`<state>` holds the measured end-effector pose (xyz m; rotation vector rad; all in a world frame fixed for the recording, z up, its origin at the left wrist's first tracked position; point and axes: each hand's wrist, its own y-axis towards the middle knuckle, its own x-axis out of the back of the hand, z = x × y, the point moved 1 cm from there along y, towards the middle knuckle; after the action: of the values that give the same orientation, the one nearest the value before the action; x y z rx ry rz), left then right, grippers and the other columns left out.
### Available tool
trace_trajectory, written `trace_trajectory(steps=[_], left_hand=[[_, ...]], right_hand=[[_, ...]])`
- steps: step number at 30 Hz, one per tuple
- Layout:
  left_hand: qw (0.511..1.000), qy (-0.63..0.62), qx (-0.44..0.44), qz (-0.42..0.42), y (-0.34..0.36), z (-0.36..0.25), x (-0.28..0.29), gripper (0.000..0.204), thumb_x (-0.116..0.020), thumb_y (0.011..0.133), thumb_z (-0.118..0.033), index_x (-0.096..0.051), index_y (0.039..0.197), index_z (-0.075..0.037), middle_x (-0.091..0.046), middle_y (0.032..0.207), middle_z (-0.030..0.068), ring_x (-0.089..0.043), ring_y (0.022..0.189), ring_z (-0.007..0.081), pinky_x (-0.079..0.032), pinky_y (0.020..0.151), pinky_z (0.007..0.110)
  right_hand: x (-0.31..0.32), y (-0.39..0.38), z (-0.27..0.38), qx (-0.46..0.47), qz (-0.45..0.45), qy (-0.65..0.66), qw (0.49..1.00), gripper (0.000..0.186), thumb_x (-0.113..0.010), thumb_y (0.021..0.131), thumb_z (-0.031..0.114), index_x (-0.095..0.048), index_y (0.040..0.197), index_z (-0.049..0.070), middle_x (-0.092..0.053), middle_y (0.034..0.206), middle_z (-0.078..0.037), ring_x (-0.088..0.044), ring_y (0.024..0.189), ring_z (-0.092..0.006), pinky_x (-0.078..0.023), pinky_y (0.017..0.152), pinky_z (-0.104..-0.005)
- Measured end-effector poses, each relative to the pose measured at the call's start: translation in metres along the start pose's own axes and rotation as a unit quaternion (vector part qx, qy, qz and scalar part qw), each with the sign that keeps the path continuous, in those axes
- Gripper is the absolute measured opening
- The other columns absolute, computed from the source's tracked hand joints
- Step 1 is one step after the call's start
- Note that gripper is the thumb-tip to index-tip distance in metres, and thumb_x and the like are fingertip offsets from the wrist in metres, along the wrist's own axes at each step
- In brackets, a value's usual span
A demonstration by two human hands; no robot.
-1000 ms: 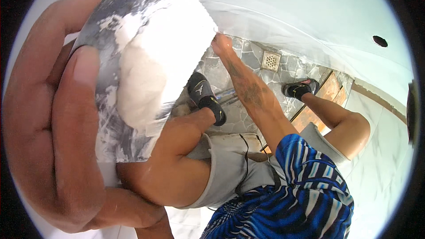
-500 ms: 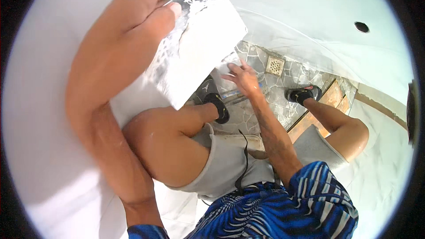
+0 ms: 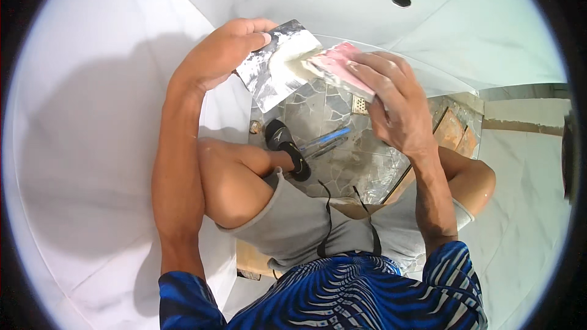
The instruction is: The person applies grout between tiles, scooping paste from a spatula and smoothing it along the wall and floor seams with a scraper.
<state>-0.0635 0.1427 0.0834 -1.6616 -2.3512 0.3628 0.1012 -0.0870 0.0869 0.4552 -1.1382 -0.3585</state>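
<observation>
My left hand (image 3: 223, 52) grips the edge of a dark flat plate (image 3: 257, 70), its thumb on top and its fingers beneath. White paste (image 3: 290, 64) covers much of the plate's upper face. My right hand (image 3: 400, 101) is closed around a pink flat pad (image 3: 343, 61) with white paste smeared along its near edge and left end. The pad's left end meets the paste at the plate's right side. Both things are held up in front of my knees, above the floor.
White marbled panels (image 3: 92, 116) rise on the left, and a pale wall with a dark round hole (image 3: 401, 1) stands ahead. On the stone-patterned floor are a square drain (image 3: 359, 105), a blue-and-grey long tool (image 3: 333, 137) and wooden boards (image 3: 455, 133). My dark shoe (image 3: 287, 140) rests beside them.
My right hand has risen from near the floor and now holds the pink pad against the plate. The plate appears smaller, lower and farther from the camera. My view has shifted.
</observation>
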Motion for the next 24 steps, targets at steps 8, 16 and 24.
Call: trace_trajectory(steps=[8, 16, 24], left_hand=[[0.999, 0.002, -0.044, 0.002, -0.011, 0.005, -0.003, 0.037, -0.046, 0.092, -0.011, -0.051, 0.122, 0.009, -0.063, 0.102, 0.0133, -0.06, 0.087, 0.0139, -0.049, 0.077, 0.025], [0.999, 0.014, -0.042, -0.011, -0.02, 0.003, 0.001, 0.039, -0.048, 0.091, -0.013, -0.051, 0.123, 0.009, -0.064, 0.101, 0.0093, -0.061, 0.085, 0.0101, -0.05, 0.077, 0.023], [0.987, 0.044, -0.092, -0.127, -0.04, 0.003, 0.024, 0.04, -0.047, 0.092, -0.017, -0.052, 0.123, 0.007, -0.063, 0.103, 0.0075, -0.058, 0.089, 0.0094, -0.045, 0.082, 0.022]], right_hand=[[-0.009, 0.012, 0.025, 0.082, 0.042, -0.066, 0.994, 0.057, -0.066, 0.062, -0.002, -0.057, 0.118, 0.008, -0.056, 0.12, -0.006, -0.053, 0.107, -0.0279, -0.045, 0.087, -0.038], [0.005, 0.01, 0.014, 0.105, 0.126, -0.083, 0.983, 0.055, -0.065, 0.062, -0.002, -0.06, 0.115, 0.009, -0.059, 0.116, -0.006, -0.054, 0.105, -0.0288, -0.047, 0.087, -0.0379], [-0.038, -0.03, -0.003, -0.318, 0.14, 0.351, 0.87, 0.016, -0.062, 0.086, 0.009, -0.065, 0.101, 0.004, -0.066, 0.09, -0.004, -0.059, 0.084, -0.0175, -0.046, 0.075, -0.027]])
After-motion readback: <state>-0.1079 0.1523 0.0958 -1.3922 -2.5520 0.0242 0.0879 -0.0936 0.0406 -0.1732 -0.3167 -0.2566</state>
